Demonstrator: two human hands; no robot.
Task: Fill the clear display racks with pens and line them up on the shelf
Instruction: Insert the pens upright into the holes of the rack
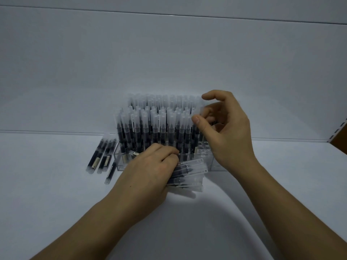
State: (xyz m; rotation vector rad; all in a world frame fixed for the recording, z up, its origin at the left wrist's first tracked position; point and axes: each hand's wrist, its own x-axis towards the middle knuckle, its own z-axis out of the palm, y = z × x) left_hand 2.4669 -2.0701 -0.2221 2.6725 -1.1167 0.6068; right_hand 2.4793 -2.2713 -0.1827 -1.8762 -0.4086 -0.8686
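A clear display rack stands on the white shelf, packed with several upright dark pens with frosted caps. A few holes at its right end stand open. My left hand grips a bundle of pens lying sideways in front of the rack, caps pointing right. My right hand is raised at the rack's right end, thumb and fingers pinching the cap of a single pen that stands upright there.
Several loose pens lie flat on the white shelf to the left of the rack. The white back panel rises behind. A slotted upright post marks the shelf's right edge.
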